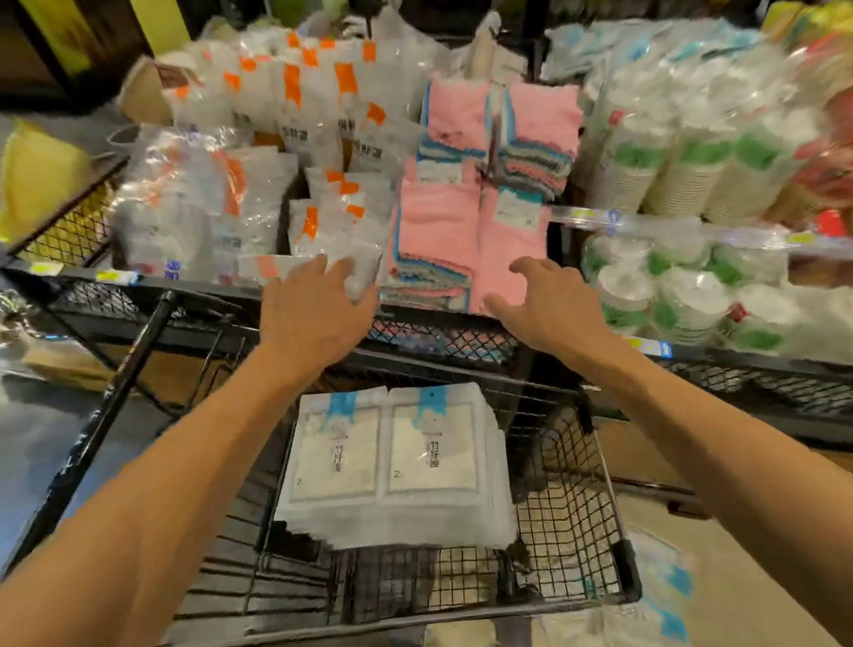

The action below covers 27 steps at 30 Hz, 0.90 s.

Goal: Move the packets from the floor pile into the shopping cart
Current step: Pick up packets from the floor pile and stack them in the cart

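A black wire shopping cart (pixel 571 532) stands in front of me. Inside it lie two stacks of white packets with blue tags (pixel 391 471), side by side. More white packets with blue marks (pixel 641 619) lie on the floor at the cart's near right corner. My left hand (pixel 315 312) and my right hand (pixel 541 303) are both stretched out above the cart's far end, fingers spread and holding nothing. The left fingertips are at a clear packet on the shelf edge; whether they touch it I cannot tell. The right hand hovers in front of the pink cloths.
A low black mesh shelf (pixel 441 337) behind the cart holds orange-tagged packets (pixel 295 144), folded pink cloths (pixel 477 215) and stacked paper cups (pixel 684 166). A yellow bag (pixel 35 177) sits at the left. The cart's black handle bar (pixel 125 380) runs along the left side.
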{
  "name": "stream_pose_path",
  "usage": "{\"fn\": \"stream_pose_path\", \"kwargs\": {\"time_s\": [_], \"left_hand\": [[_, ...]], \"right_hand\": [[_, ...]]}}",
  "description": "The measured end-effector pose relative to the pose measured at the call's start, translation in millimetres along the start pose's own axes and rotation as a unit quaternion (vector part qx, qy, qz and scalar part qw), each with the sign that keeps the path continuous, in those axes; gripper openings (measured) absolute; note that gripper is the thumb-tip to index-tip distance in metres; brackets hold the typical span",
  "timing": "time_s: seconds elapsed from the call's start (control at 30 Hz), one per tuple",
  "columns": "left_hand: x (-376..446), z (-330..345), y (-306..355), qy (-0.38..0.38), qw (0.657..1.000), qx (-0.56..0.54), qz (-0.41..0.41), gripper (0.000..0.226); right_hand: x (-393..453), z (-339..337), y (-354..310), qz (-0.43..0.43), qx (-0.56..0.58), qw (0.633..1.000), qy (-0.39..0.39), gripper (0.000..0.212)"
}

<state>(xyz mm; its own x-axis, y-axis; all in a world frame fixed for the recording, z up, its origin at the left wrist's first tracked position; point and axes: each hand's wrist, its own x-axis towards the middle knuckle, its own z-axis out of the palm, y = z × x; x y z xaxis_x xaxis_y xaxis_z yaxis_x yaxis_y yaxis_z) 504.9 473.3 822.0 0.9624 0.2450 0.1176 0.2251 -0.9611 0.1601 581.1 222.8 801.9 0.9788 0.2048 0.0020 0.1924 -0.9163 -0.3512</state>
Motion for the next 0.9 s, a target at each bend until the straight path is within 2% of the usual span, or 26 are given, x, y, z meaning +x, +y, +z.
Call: {"fn": "stream_pose_path", "kwargs": {"time_s": [0.13, 0.37, 0.53, 0.63, 0.9], "left_hand": [[-21.1, -23.6, 30.3, 0.009, 0.999, -0.011, 0.045, 0.056], [-67.8, -30.3, 67.9, -0.018, 0.987, -0.015, 0.159, 0.057], [-114.2, -16.9, 96.8, -0.048, 0.966, -0.023, 0.251, 0.066], [-149.6, -3.8, 121.3, -0.068, 0.951, -0.015, 0.303, 0.063], [-226.5, 15.6, 186.3, -0.103, 0.928, -0.01, 0.358, 0.064]], "right_hand": [[-38.0, -40.4, 17.7, 0.016, -0.019, 0.999, 0.031, 0.064], [-147.0, -73.8, 66.6, 0.137, -0.005, 0.987, 0.088, 0.066], [-250.6, -76.7, 91.5, 0.246, 0.021, 0.963, 0.109, 0.069], [-312.1, -72.4, 100.4, 0.302, 0.02, 0.948, 0.1, 0.069], [-420.7, -67.0, 147.8, 0.362, 0.019, 0.923, 0.128, 0.073]]}}
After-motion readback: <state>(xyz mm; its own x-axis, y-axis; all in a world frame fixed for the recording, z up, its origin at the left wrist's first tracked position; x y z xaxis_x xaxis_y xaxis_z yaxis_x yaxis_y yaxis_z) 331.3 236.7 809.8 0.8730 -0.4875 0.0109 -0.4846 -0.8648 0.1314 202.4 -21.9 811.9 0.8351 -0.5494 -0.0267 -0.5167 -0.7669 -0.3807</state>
